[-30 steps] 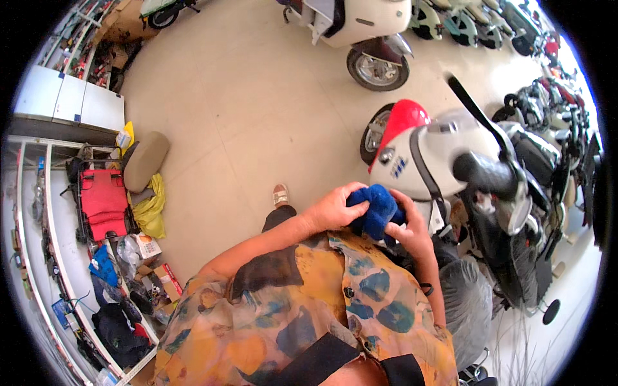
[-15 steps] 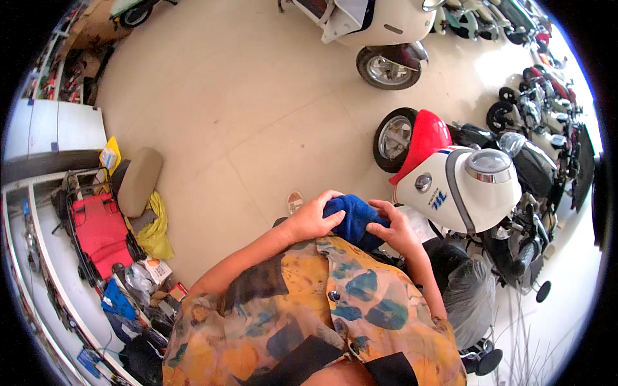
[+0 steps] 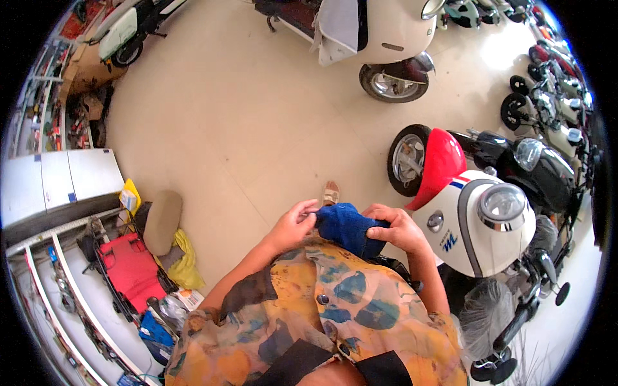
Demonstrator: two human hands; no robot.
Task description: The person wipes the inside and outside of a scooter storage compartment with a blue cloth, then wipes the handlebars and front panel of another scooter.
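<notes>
A crumpled blue cloth is held in front of my waist, between my two hands. My right hand grips its right side, the thumb lying over the front and the fingers behind. At the opposite edge, the thumb and curled fingers of my left hand pinch the cloth's left corner; the fingertips are partly hidden. Just beyond the cloth, one of my shoes shows on the tiled floor. Close to my right hand stands a white scooter with a red front fender.
Ahead is a cream scooter; more scooters line the right side. On my left are a red folding chair, a beige cushion, a yellow cloth, white cabinets and shelving.
My left hand has shifted from the top of the cloth to its left edge. The cloth is more spread out to the left. My view has tilted, moving the surroundings lower in the picture.
</notes>
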